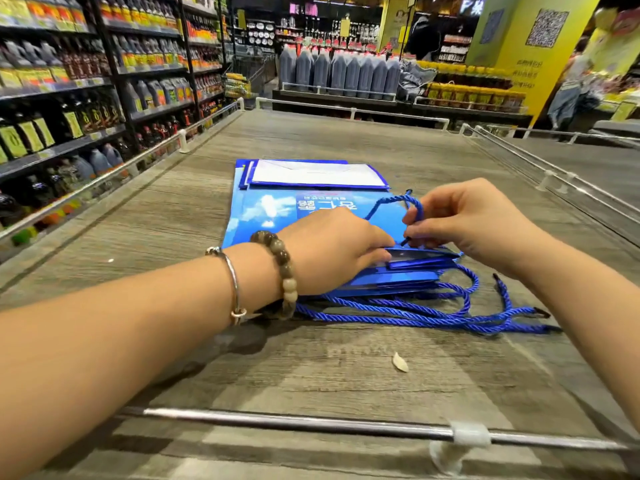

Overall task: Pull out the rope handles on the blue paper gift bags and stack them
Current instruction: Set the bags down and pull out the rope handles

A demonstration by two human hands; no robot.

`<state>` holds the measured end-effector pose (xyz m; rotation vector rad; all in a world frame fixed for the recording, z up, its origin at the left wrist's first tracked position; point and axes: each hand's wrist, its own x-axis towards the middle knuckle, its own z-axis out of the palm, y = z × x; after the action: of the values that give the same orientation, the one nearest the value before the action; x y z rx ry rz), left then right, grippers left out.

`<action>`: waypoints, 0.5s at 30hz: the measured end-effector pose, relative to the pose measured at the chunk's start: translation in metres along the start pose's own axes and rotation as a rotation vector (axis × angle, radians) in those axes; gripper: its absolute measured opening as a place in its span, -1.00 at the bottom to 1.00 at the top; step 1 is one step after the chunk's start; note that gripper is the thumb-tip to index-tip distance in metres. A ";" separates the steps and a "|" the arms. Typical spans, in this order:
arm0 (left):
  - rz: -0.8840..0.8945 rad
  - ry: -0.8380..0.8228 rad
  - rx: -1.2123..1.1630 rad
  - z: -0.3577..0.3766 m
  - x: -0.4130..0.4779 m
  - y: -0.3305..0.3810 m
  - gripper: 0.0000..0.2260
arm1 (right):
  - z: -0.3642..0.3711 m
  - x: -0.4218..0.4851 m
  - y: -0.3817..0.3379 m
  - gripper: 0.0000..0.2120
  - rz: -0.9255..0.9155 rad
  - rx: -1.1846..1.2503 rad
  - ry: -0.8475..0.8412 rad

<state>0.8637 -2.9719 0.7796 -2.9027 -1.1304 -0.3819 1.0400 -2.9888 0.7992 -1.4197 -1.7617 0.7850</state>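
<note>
Stack of flat blue paper gift bags [263, 209] lies mid grey wood-grain worktop [311, 375]. Left hand [332, 251] on stack's near edge, fingers together, pressing top bag down. Right hand [474, 223] at stack's near right corner, fingers pinching blue twisted rope handle [391, 199]; loop arches over top bag. Loose blue rope handles [433, 318] trail on worktop just nearward of stack. Small pale scrap [400, 362] further nearward.

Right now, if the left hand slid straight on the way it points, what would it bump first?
The left hand would probably meet the right hand, pinching the rope handle just ahead.
</note>
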 end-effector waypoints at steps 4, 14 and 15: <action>-0.002 0.014 -0.037 -0.003 0.001 -0.002 -0.71 | -0.004 0.002 -0.001 -0.83 -0.010 -0.051 -0.001; 0.073 -0.003 0.216 -0.002 0.000 0.001 -0.68 | -0.001 -0.001 -0.004 -0.82 -0.066 -0.138 -0.065; 0.100 -0.004 0.302 -0.002 0.000 0.002 -0.68 | -0.001 -0.002 -0.004 -0.83 -0.071 -0.138 -0.065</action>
<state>0.8643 -2.9738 0.7821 -2.6813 -0.9435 -0.1842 1.0387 -2.9913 0.8029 -1.4261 -1.9376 0.6903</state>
